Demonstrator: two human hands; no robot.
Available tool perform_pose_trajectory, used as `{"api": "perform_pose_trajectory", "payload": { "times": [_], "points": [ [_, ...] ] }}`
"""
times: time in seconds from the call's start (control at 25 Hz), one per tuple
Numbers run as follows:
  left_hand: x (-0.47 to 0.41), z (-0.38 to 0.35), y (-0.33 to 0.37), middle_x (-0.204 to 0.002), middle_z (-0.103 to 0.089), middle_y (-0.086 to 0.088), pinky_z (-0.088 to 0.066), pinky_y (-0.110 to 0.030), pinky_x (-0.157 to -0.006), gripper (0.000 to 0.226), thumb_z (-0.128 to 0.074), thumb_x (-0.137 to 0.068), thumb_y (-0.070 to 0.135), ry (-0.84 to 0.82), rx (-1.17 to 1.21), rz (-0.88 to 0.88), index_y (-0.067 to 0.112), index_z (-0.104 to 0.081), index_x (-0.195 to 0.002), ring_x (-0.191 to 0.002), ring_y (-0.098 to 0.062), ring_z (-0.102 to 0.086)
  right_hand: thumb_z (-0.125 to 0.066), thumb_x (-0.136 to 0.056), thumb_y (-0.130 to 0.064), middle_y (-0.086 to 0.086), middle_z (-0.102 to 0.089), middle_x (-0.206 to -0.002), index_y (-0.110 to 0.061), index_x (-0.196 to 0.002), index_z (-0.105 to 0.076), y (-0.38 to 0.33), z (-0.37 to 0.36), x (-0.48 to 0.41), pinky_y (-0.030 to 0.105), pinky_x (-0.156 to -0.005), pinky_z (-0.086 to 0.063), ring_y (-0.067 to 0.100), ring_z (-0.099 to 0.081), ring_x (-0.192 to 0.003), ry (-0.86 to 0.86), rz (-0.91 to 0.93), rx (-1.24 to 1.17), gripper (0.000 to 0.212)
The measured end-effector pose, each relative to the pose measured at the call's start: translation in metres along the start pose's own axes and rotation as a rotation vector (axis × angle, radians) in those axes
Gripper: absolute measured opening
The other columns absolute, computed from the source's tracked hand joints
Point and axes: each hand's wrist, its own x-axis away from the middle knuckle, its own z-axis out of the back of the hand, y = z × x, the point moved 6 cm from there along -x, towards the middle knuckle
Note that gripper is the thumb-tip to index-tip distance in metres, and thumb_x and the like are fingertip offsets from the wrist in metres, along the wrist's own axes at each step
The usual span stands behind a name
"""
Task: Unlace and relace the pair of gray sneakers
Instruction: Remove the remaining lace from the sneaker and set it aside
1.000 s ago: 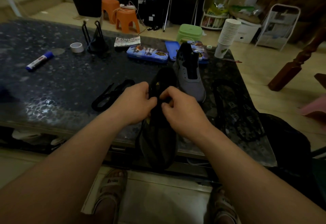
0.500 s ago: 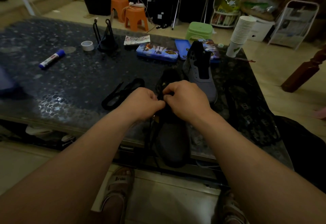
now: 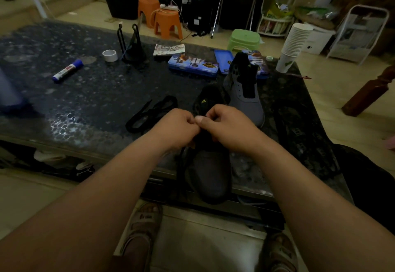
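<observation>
A dark gray sneaker (image 3: 210, 173) lies at the table's near edge, toe hanging over toward me, tongue with a yellow logo pointing away. My left hand (image 3: 178, 127) and my right hand (image 3: 227, 125) meet over its eyelets, fingers curled, pinching its black lace; the pinched part is hidden by my fingers. A strand of that lace (image 3: 181, 164) hangs down the shoe's left side. The second gray sneaker (image 3: 245, 94) stands just behind, without a lace. A loose black lace (image 3: 150, 113) lies coiled left of my hands.
On the dark table (image 3: 85, 100) lie a blue marker (image 3: 67, 70), a tape roll (image 3: 110, 55), a black wire stand (image 3: 132, 47), two blue tins (image 3: 193, 65) and a stack of paper cups (image 3: 294, 47). Stools (image 3: 168, 23) stand behind; a wooden post (image 3: 372, 87) at right.
My two hands have closed together over the near sneaker's eyelets and shifted slightly away from me; the view has tilted a little. Both sneakers lie where they were.
</observation>
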Motion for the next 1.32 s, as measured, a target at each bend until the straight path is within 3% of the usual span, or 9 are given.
{"api": "perform_pose_trajectory", "payload": {
  "times": [0.12, 0.28, 0.52, 0.6, 0.76, 0.92, 1.0, 1.16, 1.32],
  "points": [
    [0.001, 0.001, 0.001, -0.063, -0.067, -0.008, -0.060, -0.042, -0.069, 0.024, -0.068, -0.092, 0.020, 0.010, -0.021, 0.018, 0.017, -0.057, -0.070, -0.062, -0.021, -0.070, -0.067, -0.099, -0.029, -0.006, -0.063, -0.065, -0.020, -0.087, -0.066, -0.010, 0.000, -0.002, 0.026, -0.058, -0.043, 0.006, -0.059, -0.059, 0.069, 0.035, -0.015, 0.015],
    [0.001, 0.000, -0.002, -0.065, -0.066, -0.010, -0.052, -0.030, -0.058, 0.029, -0.067, -0.096, 0.023, 0.017, 0.033, 0.064, 0.015, -0.058, -0.070, -0.058, -0.019, -0.065, -0.067, -0.097, -0.021, -0.004, -0.048, -0.063, -0.017, -0.086, -0.068, 0.006, 0.006, 0.021, 0.019, -0.047, -0.031, 0.009, -0.042, -0.055, -0.130, -0.065, -0.592, 0.012],
    [0.009, -0.009, 0.008, -0.055, -0.062, -0.003, -0.043, -0.023, -0.048, 0.037, -0.064, -0.097, 0.035, 0.062, 0.124, 0.078, 0.010, -0.066, -0.070, -0.046, -0.015, -0.055, -0.064, -0.101, -0.036, -0.002, -0.056, -0.060, -0.011, -0.086, -0.072, 0.001, -0.007, 0.032, 0.026, -0.052, -0.037, 0.006, -0.046, -0.053, -0.133, 0.060, -0.056, 0.031],
    [0.013, -0.006, 0.013, -0.051, -0.061, 0.001, -0.045, -0.025, -0.051, 0.031, -0.073, -0.091, 0.031, 0.161, 0.071, 0.016, 0.011, -0.069, -0.067, -0.045, -0.011, -0.055, -0.063, -0.102, -0.029, 0.006, -0.066, -0.071, -0.015, -0.093, -0.075, -0.005, -0.014, 0.039, 0.035, -0.057, -0.042, 0.016, -0.054, -0.059, -0.189, 0.100, -0.057, 0.021],
    [0.036, -0.005, 0.040, -0.047, -0.053, 0.010, -0.036, -0.024, -0.049, 0.026, -0.072, -0.089, 0.020, 0.233, 0.027, -0.228, 0.016, -0.064, -0.065, -0.044, -0.002, -0.042, -0.054, -0.102, -0.030, 0.000, -0.061, -0.072, -0.018, -0.087, -0.071, 0.010, 0.002, 0.033, 0.030, -0.053, -0.041, 0.015, -0.052, -0.060, -0.050, -0.224, -0.505, 0.026],
    [0.069, -0.031, 0.058, -0.050, -0.054, 0.015, -0.034, -0.018, -0.051, 0.028, -0.072, -0.092, 0.020, -0.096, -0.183, -0.487, 0.026, -0.060, -0.067, -0.047, 0.000, -0.047, -0.066, -0.099, -0.034, 0.006, -0.058, -0.067, -0.020, -0.071, -0.069, 0.012, -0.002, 0.025, 0.028, -0.054, -0.040, 0.016, -0.051, -0.058, -0.140, -0.230, -0.647, 0.031],
    [0.062, -0.037, 0.045, -0.055, -0.059, 0.012, -0.039, -0.019, -0.053, 0.021, -0.067, -0.095, 0.022, -0.238, -0.240, -0.380, 0.022, -0.068, -0.074, -0.050, 0.000, -0.051, -0.068, -0.097, -0.020, 0.005, -0.057, -0.064, -0.019, -0.072, -0.067, 0.018, 0.001, 0.027, 0.026, -0.051, -0.036, 0.015, -0.047, -0.055, -0.154, -0.204, -0.623, 0.025],
    [0.037, -0.033, 0.019, -0.063, -0.067, -0.003, -0.040, -0.024, -0.049, 0.037, -0.050, -0.104, 0.036, -0.179, 0.178, 0.021, 0.009, -0.074, -0.094, -0.050, -0.016, -0.056, -0.065, -0.096, -0.009, 0.001, -0.051, -0.062, -0.012, -0.080, -0.064, 0.014, 0.026, 0.044, 0.021, -0.050, -0.031, 0.013, -0.039, -0.056, -0.177, -0.038, -0.476, 0.016],
    [0.030, -0.033, 0.021, -0.056, -0.058, 0.000, -0.039, -0.023, -0.050, 0.032, -0.060, -0.102, 0.035, 0.018, 0.221, -0.005, 0.015, -0.070, -0.080, -0.048, -0.014, -0.051, -0.064, -0.099, -0.015, 0.004, -0.064, -0.081, -0.018, -0.088, -0.077, 0.008, 0.016, 0.063, 0.025, -0.060, -0.037, 0.019, -0.045, -0.071, -0.514, 0.023, -0.278, 0.017]
  ]
}}
